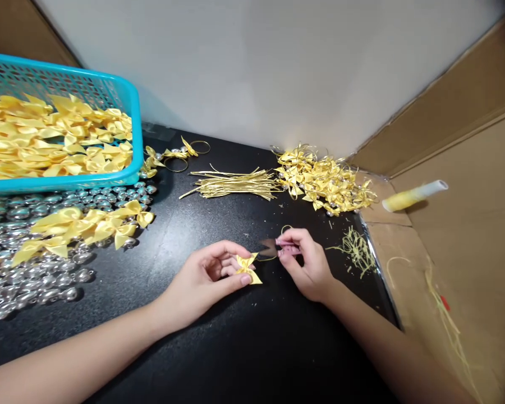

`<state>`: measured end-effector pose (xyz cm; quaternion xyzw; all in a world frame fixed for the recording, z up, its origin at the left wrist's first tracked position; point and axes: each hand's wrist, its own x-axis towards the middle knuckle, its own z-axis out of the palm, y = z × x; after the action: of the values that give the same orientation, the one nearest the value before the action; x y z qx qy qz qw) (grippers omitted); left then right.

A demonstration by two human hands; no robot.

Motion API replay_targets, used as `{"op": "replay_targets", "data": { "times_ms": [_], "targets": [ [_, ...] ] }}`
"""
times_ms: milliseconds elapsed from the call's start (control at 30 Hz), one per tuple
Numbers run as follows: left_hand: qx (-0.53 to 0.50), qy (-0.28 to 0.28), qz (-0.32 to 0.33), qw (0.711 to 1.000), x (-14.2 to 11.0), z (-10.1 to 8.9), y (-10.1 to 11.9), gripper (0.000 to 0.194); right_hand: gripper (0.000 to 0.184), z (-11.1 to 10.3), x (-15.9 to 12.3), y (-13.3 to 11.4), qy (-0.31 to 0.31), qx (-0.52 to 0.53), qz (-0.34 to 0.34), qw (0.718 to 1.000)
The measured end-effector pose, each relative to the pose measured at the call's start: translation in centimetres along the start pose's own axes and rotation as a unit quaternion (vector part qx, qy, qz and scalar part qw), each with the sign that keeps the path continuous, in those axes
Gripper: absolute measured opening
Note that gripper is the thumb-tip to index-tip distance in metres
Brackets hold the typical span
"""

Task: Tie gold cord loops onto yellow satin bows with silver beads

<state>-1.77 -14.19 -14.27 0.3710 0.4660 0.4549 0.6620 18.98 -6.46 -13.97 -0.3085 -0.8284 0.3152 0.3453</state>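
Note:
Between thumb and fingers, my left hand [212, 272] pinches a yellow ribbon bow [248, 268] above the black table. My right hand [305, 264] is closed on a small pair of thread snips [289, 248] with pink grips, their blades spread and pointing left toward the bow. A thin golden thread [267, 258] runs from the bow to the blades. Part of a golden loop shows just behind my right fingers. The bow's knot is partly covered by my left thumb.
A turquoise basket [135, 112] of yellow bows stands left. Silver beads [46, 280] and loose bows [88, 224] lie below it. Golden ties [235, 184], finished bow loops [320, 179] and thread scraps [357, 251] lie further right. A thread spool tube [414, 195] sticks out from the cardboard [467, 224].

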Motion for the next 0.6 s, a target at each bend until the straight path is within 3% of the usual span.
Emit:
{"op": "replay_targets", "data": {
  "times_ms": [167, 600],
  "targets": [
    [-0.024, -0.002, -0.022, 0.999, 0.21, -0.15, 0.25, 0.029, 0.015, -0.44, -0.53, 0.56, -0.029, -0.075, -0.132, 0.988],
    [-0.041, -0.014, -0.021, 0.999, 0.06, -0.03, 0.31, 0.023, 0.016, -0.63, -0.58, 0.38, -0.034, -0.145, -0.128, 0.981]
  ]
}}
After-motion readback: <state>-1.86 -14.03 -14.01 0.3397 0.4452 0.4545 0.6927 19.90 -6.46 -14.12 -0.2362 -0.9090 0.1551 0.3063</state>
